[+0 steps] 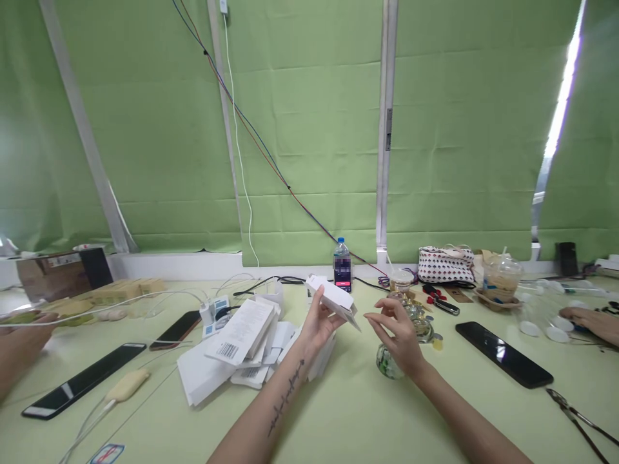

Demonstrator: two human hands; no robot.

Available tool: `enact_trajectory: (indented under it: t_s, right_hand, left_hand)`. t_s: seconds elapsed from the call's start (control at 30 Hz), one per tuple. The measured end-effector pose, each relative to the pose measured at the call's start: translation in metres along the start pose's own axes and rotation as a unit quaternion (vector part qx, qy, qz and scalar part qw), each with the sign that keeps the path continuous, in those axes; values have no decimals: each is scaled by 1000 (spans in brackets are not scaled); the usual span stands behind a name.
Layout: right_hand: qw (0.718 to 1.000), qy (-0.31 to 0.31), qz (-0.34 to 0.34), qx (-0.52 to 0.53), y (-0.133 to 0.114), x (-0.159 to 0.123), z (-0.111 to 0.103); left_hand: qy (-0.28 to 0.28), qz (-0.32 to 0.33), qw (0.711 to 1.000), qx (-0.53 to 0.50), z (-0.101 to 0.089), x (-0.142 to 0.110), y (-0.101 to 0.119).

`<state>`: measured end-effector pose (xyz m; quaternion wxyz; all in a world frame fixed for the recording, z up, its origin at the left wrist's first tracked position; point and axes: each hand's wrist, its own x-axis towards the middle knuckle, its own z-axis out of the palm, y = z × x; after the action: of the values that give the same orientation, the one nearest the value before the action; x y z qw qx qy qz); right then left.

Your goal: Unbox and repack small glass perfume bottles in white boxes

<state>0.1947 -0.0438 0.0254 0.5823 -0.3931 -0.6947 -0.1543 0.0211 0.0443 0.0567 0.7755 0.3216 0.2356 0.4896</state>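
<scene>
My left hand (318,323) is closed around a small white cardboard box (331,295), tilted with its near right end flap hanging loose. To the right of that flap, my right hand (399,332) is raised with thumb and index fingertips pinched together. Whatever the fingertips may hold is too small to make out. Beneath this hand stands a green-and-clear round glass-like object (387,362), partly covered by the fingers. Left of my left forearm lies a loose pile of white boxes (246,328), some with barcodes.
Phones (503,354) lie on both sides, with pliers (575,409) at the right. Behind my hands are a bottle (341,258), gold-coloured pieces (422,325) and an iced drink cup (501,280). Cables and a power bank (126,385) sit left. Other people's hands (592,322) are at both edges.
</scene>
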Motion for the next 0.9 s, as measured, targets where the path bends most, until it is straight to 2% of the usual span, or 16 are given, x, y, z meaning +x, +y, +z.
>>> enact_trajectory:
  t_s: [0.1, 0.3, 0.4, 0.47, 0.53, 0.63, 0.7, 0.77, 0.9]
  right_hand:
    - [999, -7, -30, -37, -2, 0, 4]
    - [984, -22, -41, -174, -8, 2, 8]
    - [984, -31, -36, -172, -8, 2, 10]
    - [993, -16, -21, -116, -7, 3, 10]
    - [999, 10, 9, -43, -5, 2, 7]
    - [992, 20, 107, 63, -3, 1, 1]
    - [969, -25, 193, 149, -4, 0, -3]
    - [934, -75, 251, 241, -5, 1, -5]
    - [877, -83, 316, 351, -5, 6, -5]
  left_hand:
    - [-27, -26, 999, -12, 2, -1, -9]
    - [-74, 0, 997, -11, 7, -9, -24]
    - [-84, 17, 996, 10, 8, -10, -27]
    - [-72, 31, 997, 13, 8, -9, -23]
    - [-33, 51, 998, 3, 7, -5, -14]
    - [48, 114, 992, -15, 1, 1, 7]
    - [80, 184, 980, -5, -5, 5, 18]
    - [92, 257, 962, 28, -10, 6, 23]
    - [113, 330, 926, 148, -15, 7, 16]
